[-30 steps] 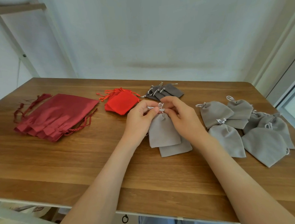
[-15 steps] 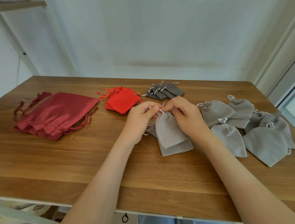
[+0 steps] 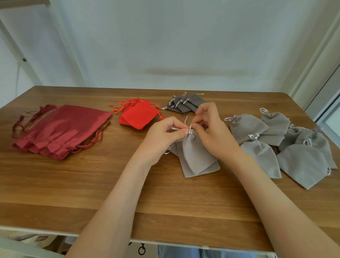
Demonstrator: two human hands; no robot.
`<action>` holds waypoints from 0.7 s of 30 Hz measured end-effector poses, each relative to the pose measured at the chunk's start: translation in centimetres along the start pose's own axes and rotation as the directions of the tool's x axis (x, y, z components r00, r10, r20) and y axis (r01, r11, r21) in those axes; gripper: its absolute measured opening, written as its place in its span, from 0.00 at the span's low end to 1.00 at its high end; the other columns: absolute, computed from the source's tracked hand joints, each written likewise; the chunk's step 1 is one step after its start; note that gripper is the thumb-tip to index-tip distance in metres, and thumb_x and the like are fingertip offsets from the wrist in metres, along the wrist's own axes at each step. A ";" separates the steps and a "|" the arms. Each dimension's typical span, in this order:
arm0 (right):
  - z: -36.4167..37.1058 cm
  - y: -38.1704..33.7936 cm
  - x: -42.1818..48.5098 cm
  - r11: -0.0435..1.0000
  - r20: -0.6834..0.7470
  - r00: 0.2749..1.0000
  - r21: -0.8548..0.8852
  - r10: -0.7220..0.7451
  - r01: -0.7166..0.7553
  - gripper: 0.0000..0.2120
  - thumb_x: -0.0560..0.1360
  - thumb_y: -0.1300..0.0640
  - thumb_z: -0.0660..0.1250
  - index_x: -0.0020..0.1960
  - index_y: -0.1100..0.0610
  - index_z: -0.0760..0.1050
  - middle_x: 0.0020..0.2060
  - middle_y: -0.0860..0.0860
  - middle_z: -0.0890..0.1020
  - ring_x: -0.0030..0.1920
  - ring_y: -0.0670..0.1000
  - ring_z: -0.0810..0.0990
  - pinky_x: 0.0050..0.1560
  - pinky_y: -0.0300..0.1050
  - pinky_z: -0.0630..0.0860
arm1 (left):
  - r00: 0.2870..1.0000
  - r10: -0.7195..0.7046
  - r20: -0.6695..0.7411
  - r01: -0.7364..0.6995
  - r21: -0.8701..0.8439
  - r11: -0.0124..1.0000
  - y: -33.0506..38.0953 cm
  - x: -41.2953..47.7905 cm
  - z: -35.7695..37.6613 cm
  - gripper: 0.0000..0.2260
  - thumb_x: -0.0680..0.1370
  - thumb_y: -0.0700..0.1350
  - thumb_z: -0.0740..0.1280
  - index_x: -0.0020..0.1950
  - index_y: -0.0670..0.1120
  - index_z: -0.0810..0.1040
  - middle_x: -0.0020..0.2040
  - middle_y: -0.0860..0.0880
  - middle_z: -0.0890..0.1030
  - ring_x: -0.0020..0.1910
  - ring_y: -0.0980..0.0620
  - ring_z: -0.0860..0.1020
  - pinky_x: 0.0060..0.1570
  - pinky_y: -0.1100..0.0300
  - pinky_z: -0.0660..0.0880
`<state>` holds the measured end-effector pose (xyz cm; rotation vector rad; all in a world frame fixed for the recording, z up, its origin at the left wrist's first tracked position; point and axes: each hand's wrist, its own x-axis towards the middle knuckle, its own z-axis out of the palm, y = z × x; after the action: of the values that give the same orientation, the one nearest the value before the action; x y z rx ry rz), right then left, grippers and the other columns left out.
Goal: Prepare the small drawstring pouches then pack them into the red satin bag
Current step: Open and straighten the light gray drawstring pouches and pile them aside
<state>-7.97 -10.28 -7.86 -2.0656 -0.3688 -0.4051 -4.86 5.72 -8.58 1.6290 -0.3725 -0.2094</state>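
Both hands, left hand [image 3: 166, 133] and right hand [image 3: 214, 131], pinch the white cords of a grey pouch [image 3: 198, 153] between them. Red satin bags [image 3: 64, 129] lie far left on the wooden tabletop [image 3: 90, 187], white wall [image 3: 181, 40] beyond.

Dark red satin bags [image 3: 62, 131], their twisted cords [image 3: 89, 141] the same shade, lie by the left edge of a warm brown table [image 3: 70, 191] streaked with darker wood grain. Near the far edge sit bright red pouches [image 3: 139, 116] with red strings [image 3: 123, 105] and charcoal pouches [image 3: 191, 104]. Pale grey pouches [image 3: 303, 162] with white ties [image 3: 253, 137] crowd the right edge. A centre pouch [image 3: 197, 155] is the same grey, its cord [image 3: 190, 129] white. The wall [image 3: 181, 40] is off-white.
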 end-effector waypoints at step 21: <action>0.8 -0.5 0.1 0.993 0.027 0.993 -0.010 0.117 -0.117 0.13 0.79 0.61 0.60 0.61 0.49 0.74 0.45 0.40 0.80 0.47 0.38 0.78 0.49 0.32 0.73 | 0.790 0.603 -0.109 -0.329 0.754 0.568 -1.3 -0.1 0.4 0.02 0.75 0.38 0.65 0.44 0.42 0.77 0.40 0.49 0.78 0.42 0.60 0.66 0.43 0.70 0.62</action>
<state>-8.00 -9.37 -7.81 -2.0914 -0.2613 -0.3082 -4.94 5.49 -9.92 2.1933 -0.6499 0.7516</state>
